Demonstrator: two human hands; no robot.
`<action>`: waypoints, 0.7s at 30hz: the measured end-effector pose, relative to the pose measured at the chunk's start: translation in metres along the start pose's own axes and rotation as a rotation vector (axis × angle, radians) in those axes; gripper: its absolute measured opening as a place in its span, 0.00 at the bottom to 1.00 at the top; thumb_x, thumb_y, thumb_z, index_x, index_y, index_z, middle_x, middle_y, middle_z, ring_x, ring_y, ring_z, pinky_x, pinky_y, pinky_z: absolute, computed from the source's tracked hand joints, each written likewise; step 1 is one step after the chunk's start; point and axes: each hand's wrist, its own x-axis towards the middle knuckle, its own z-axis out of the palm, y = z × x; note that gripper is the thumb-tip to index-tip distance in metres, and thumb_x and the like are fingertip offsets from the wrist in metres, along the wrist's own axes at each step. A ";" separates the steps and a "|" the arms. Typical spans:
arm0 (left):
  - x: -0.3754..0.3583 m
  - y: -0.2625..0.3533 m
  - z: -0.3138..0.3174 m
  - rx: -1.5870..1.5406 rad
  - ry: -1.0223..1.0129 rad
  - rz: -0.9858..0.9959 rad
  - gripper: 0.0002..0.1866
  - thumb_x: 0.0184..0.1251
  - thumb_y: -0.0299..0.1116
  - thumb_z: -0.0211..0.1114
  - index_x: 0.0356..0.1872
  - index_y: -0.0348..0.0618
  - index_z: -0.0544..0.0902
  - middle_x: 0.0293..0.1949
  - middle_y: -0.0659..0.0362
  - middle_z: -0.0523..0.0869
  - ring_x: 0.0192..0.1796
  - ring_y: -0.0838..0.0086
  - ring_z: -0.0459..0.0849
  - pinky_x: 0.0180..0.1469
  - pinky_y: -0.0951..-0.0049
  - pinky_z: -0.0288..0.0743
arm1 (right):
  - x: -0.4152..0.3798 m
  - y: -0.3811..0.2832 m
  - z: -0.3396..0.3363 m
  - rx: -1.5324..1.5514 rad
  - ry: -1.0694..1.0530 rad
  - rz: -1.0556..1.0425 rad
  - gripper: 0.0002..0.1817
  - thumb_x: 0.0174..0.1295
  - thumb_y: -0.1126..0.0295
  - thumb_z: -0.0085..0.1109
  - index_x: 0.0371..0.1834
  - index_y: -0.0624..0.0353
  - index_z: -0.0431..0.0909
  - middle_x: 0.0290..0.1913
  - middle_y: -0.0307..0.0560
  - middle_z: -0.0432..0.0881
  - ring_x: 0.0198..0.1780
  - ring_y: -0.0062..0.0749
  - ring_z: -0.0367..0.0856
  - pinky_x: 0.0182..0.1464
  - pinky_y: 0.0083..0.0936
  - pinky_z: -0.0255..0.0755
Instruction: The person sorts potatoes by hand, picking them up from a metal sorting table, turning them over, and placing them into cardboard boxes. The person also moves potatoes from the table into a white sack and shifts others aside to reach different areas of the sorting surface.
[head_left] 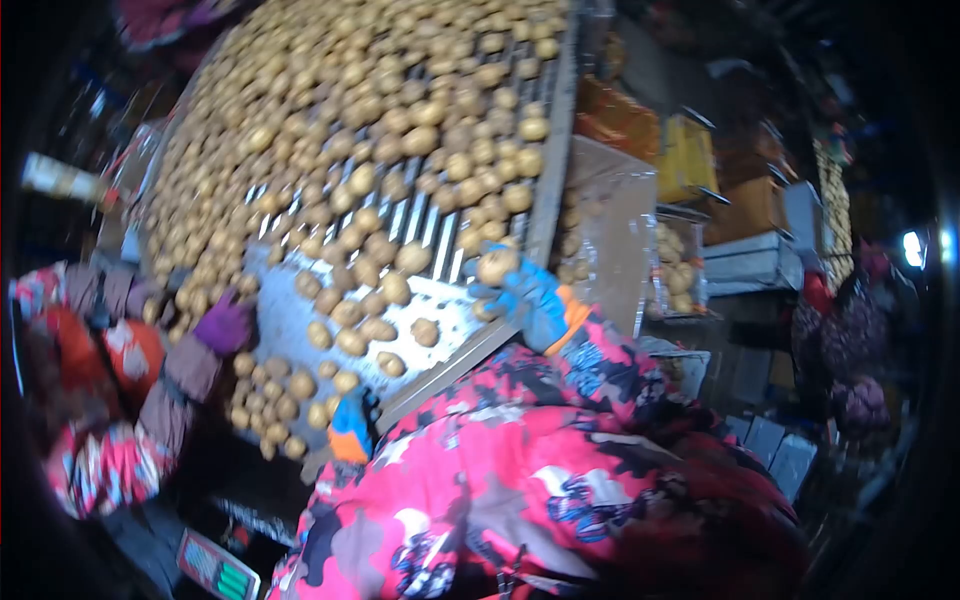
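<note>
Left hand [350,425]: low beside the loose potatoes [275,395], its fingers too dark and blurred for me to tell whether they're spread or pinching.
Right hand [530,300]: blue glove, fingers pinching one potato, some fingertips hard to make out.
Held potato [495,267]: at the finger end of that glove, above the slatted bed's [432,232] lower right part.
Co-worker: purple glove [225,325] at the potatoes' left edge; head out of view.

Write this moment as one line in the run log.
table: many loose potatoes | right hand: holds potato | left hand: near table edge, grip unclear | co-worker's purple glove: beside potatoes
</note>
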 end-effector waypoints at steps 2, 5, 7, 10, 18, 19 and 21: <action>-0.008 0.028 -0.006 0.028 -0.020 -0.057 0.14 0.65 0.29 0.55 0.49 0.39 0.81 0.45 0.54 0.83 0.47 0.68 0.83 0.53 0.66 0.77 | -0.013 -0.002 -0.015 0.137 0.052 -0.045 0.29 0.66 0.51 0.57 0.65 0.55 0.69 0.54 0.47 0.81 0.47 0.31 0.83 0.40 0.24 0.75; -0.006 0.035 -0.008 0.029 0.016 -0.088 0.15 0.60 0.31 0.57 0.48 0.39 0.82 0.45 0.54 0.83 0.49 0.66 0.82 0.57 0.63 0.74 | -0.022 -0.011 -0.042 0.305 0.000 0.047 0.28 0.68 0.51 0.55 0.66 0.54 0.69 0.52 0.43 0.81 0.44 0.22 0.80 0.39 0.20 0.74; 0.003 0.033 -0.012 0.044 0.057 -0.100 0.16 0.57 0.32 0.58 0.47 0.40 0.82 0.46 0.55 0.83 0.51 0.65 0.81 0.59 0.61 0.72 | -0.022 -0.019 -0.050 0.125 0.079 0.007 0.28 0.67 0.50 0.55 0.65 0.53 0.70 0.51 0.42 0.81 0.45 0.21 0.80 0.40 0.18 0.73; 0.028 0.032 -0.048 0.400 -0.093 0.068 0.18 0.52 0.33 0.60 0.45 0.41 0.83 0.47 0.55 0.83 0.54 0.63 0.79 0.63 0.58 0.68 | -0.016 -0.025 -0.070 0.134 0.244 0.137 0.23 0.68 0.52 0.55 0.61 0.52 0.74 0.51 0.41 0.81 0.47 0.25 0.80 0.43 0.18 0.72; 0.083 0.112 -0.140 1.404 -0.973 1.202 0.23 0.40 0.39 0.66 0.42 0.43 0.86 0.49 0.56 0.82 0.60 0.61 0.77 0.72 0.51 0.60 | 0.040 -0.124 -0.198 0.324 0.461 -0.184 0.23 0.66 0.58 0.58 0.60 0.57 0.73 0.56 0.46 0.79 0.53 0.39 0.79 0.60 0.34 0.70; 0.089 0.107 -0.142 1.442 -1.008 1.200 0.23 0.39 0.40 0.66 0.42 0.43 0.86 0.47 0.57 0.83 0.59 0.62 0.78 0.71 0.51 0.61 | 0.050 -0.141 -0.197 0.389 0.533 -0.344 0.22 0.66 0.58 0.58 0.60 0.57 0.73 0.56 0.46 0.79 0.54 0.42 0.78 0.64 0.37 0.68; 0.102 0.097 -0.146 1.516 -1.080 1.195 0.25 0.37 0.42 0.66 0.41 0.45 0.86 0.44 0.58 0.85 0.57 0.64 0.79 0.68 0.52 0.63 | 0.065 -0.151 -0.197 0.262 0.590 -0.361 0.23 0.66 0.58 0.58 0.61 0.56 0.72 0.56 0.47 0.79 0.55 0.41 0.78 0.64 0.38 0.68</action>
